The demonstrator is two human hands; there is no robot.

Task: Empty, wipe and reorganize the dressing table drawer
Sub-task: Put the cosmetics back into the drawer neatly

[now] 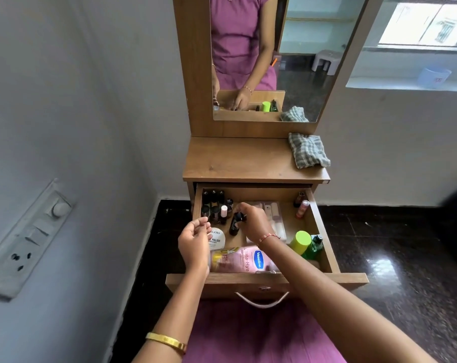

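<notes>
Right hand fingers pinched closed around something small, left hand beside it, fingers loosely curled, empty

Wall switchboard, window, white stool in mirror

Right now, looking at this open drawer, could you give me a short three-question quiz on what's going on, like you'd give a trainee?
1. True or false: the checked cloth lies inside the drawer.
2. What does the right hand grip? A) the Vaseline bottle B) a small dark bottle C) the green-capped bottle
3. Fill in: the left hand hovers over the drawer's near-left part and holds ____.

Key
1. False: it lies on the tabletop, at the right, by the mirror.
2. B: the fingers curl round its cap, beside the group of nail polish bottles.
3. Nothing: its fingers hang loosely curled.
</notes>
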